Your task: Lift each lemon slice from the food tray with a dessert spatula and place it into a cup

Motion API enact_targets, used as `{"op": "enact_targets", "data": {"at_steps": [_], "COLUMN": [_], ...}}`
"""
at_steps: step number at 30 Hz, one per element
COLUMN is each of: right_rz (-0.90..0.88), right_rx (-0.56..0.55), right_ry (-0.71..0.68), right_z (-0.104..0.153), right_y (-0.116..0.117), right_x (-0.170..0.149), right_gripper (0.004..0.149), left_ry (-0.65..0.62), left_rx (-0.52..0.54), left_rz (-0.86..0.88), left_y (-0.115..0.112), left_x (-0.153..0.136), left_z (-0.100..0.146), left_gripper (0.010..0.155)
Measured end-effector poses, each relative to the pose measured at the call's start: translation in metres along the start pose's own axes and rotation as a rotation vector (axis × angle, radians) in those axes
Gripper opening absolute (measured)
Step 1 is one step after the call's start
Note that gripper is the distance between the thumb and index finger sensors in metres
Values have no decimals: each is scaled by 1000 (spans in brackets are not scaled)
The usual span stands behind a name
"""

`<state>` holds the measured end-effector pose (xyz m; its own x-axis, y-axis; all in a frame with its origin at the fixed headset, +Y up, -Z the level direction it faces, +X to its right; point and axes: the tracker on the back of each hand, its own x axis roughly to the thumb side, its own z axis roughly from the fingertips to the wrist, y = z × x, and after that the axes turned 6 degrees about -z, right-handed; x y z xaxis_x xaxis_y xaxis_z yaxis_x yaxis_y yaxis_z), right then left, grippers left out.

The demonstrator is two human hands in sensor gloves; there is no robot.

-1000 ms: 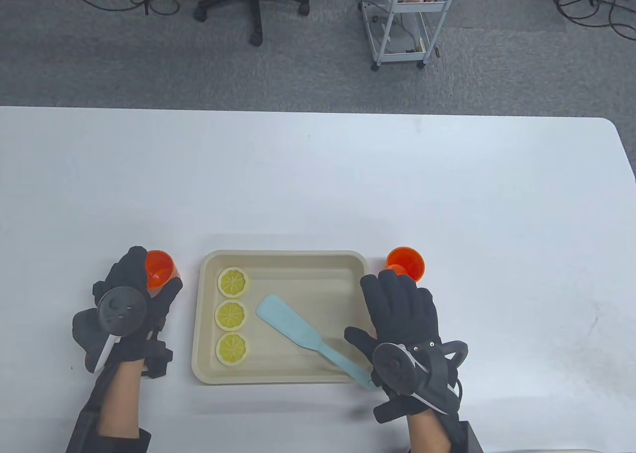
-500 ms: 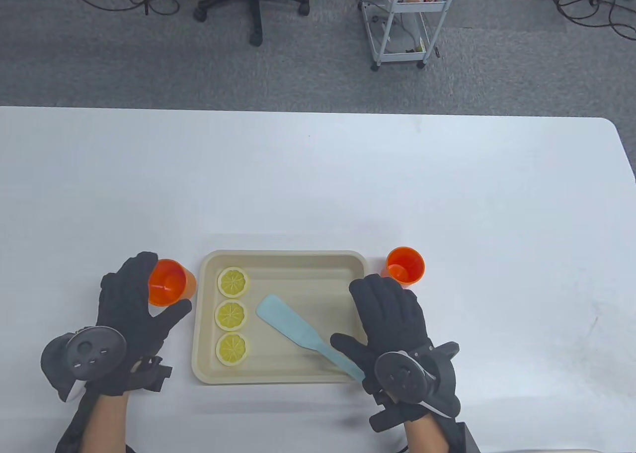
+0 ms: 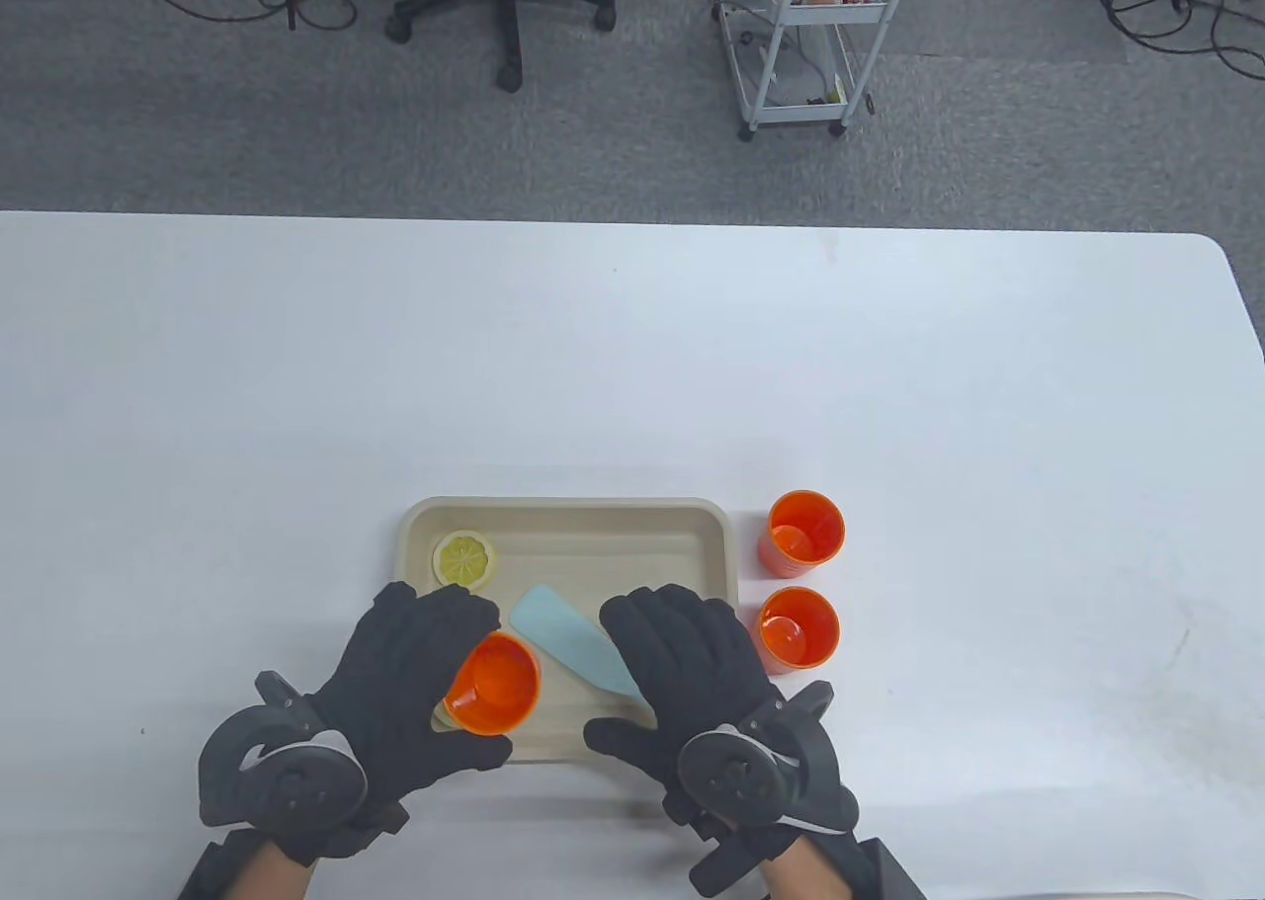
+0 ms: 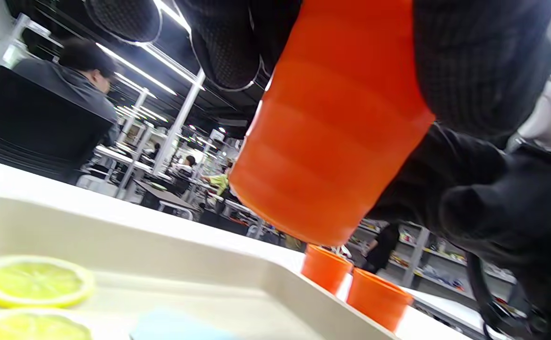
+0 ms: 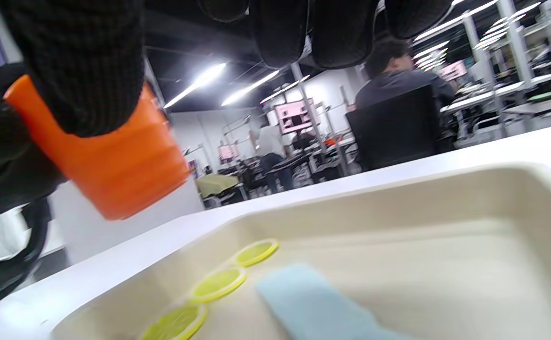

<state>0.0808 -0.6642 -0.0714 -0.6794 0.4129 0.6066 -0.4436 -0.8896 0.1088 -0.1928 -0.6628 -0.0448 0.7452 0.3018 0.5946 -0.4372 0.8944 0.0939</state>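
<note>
The left hand (image 3: 415, 683) is nearest the table's front edge; its fingers and thumb curl round an orange cup (image 3: 491, 684) and hold it clear of the surface above the front-left part of the beige food tray (image 3: 568, 513). The left wrist view confirms that the cup's base hangs free of the tray. The right hand (image 3: 692, 668) hovers over the handle of the pale blue dessert spatula (image 3: 563, 635). Its fingers are extended and loosely relaxed, and it grasps nothing. The spatula blade lies flat on the tray floor.

Three lemon slices lie in a row along the tray's left side, as the right wrist view shows. In the table view only the far lemon slice (image 3: 463, 558) is exposed; the other two are hidden under the left hand and cup. Two further orange cups stand on the table just right of the tray: a near cup (image 3: 799, 626) and a far cup (image 3: 805, 531).

The step in hand appears to be preparation: no slice is lifted yet. The next move probably calls for the right hand to grip the spatula handle and slide the blade under a slice, with the held cup kept near.

Compared with half a second earlier, the left hand has carried its cup from the table left of the tray to a position over the tray. The right hand has shifted leftward over the spatula handle, uncovering the near cup.
</note>
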Motion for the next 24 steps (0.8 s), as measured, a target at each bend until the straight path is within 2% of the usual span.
{"op": "enact_targets", "data": {"at_steps": [3,10,18,21,24], "right_rz": [5,29,77,92,112], "right_rx": [63,52,-18,-112,-150], "right_ry": [-60,-157,-146,-163,-163], "right_z": [-1,-2,-2,-1,-2], "right_y": [7,16,19,22,23], "right_x": [9,26,28,31,32], "right_gripper": [103,110,109,110,109], "left_ry": [-35,-68,-46,-24,-10], "left_rx": [-27,-41,0,57,95], "left_rz": [1,11,44,82,50], "left_y": [-6,-17,-27,-29,-29], "left_x": [7,18,19,18,20], "left_z": [-4,-8,-9,-8,-7], "left_gripper": [114,118,121,119,118]}}
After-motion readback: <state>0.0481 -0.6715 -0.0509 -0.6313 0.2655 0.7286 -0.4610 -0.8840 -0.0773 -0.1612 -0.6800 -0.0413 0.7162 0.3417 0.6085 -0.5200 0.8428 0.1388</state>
